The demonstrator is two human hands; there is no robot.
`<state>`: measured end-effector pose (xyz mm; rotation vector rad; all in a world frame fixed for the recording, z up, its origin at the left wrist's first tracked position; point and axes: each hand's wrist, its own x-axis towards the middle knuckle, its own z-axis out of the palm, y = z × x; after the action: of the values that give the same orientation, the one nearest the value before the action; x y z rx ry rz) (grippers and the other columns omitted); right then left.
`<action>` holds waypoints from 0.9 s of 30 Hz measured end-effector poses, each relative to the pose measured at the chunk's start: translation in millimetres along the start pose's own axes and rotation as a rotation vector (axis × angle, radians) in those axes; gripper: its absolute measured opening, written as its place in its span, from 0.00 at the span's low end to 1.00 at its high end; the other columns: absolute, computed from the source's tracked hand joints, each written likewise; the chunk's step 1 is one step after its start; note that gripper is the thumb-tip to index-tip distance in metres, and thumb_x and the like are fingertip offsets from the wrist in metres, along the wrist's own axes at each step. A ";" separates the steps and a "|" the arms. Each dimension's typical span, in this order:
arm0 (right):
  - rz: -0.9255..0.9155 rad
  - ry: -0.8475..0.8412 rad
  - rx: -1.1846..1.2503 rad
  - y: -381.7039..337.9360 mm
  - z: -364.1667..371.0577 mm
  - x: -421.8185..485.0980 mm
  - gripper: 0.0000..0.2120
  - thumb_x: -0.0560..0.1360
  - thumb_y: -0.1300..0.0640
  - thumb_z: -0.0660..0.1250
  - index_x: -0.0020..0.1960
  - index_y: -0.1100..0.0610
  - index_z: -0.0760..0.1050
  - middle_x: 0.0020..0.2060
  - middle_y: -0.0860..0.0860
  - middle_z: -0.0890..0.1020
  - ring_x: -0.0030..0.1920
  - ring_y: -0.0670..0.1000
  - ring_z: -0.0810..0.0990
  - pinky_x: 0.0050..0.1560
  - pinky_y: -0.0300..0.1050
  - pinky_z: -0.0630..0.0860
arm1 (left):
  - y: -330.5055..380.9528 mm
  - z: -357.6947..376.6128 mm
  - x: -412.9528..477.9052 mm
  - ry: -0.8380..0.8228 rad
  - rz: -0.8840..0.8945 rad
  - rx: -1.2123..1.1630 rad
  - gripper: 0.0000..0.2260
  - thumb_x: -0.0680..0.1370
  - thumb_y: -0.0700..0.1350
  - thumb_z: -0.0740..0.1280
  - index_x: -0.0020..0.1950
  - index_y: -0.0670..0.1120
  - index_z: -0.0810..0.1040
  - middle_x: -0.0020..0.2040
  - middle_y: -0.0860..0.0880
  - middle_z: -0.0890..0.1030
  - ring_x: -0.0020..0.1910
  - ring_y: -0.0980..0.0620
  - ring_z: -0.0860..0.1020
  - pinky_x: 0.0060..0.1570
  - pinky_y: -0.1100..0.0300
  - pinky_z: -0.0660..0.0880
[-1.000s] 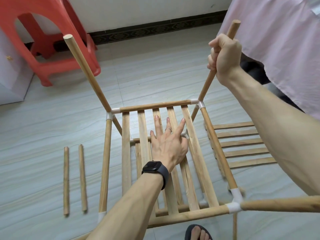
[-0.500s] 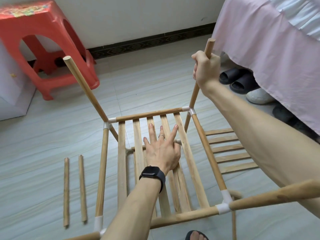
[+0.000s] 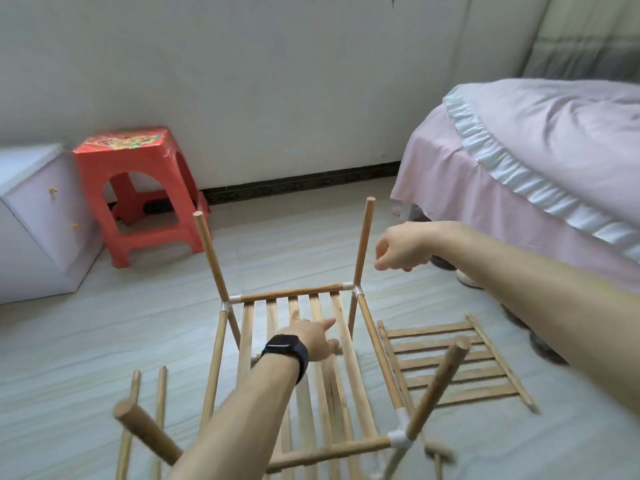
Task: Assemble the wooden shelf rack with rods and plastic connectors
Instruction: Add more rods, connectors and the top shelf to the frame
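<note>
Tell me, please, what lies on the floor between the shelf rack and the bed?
In the head view, a loose slatted panel lies flat on the floor between the shelf rack and the bed.

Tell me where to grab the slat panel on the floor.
Probably the right rail of the slat panel, mid-length, coming from the bed side with the right hand: it lies flat, that edge is free, and the rack crowds its left edge.
</note>
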<state>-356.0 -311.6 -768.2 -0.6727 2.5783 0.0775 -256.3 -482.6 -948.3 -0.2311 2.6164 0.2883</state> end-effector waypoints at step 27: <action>-0.365 -0.145 -0.169 -156.5 266.2 30.7 0.34 0.79 0.40 0.66 0.77 0.27 0.48 0.80 0.44 0.32 0.79 0.61 0.30 0.77 0.71 0.51 | -115.0 -85.9 -183.7 0.568 -0.004 -0.274 0.11 0.78 0.50 0.63 0.53 0.54 0.85 0.52 0.53 0.84 0.49 0.52 0.81 0.52 0.52 0.81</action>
<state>-191.0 -417.8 -1008.7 -1.1454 2.2895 0.2184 -112.1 -594.2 -803.0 -0.4700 3.1265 0.6646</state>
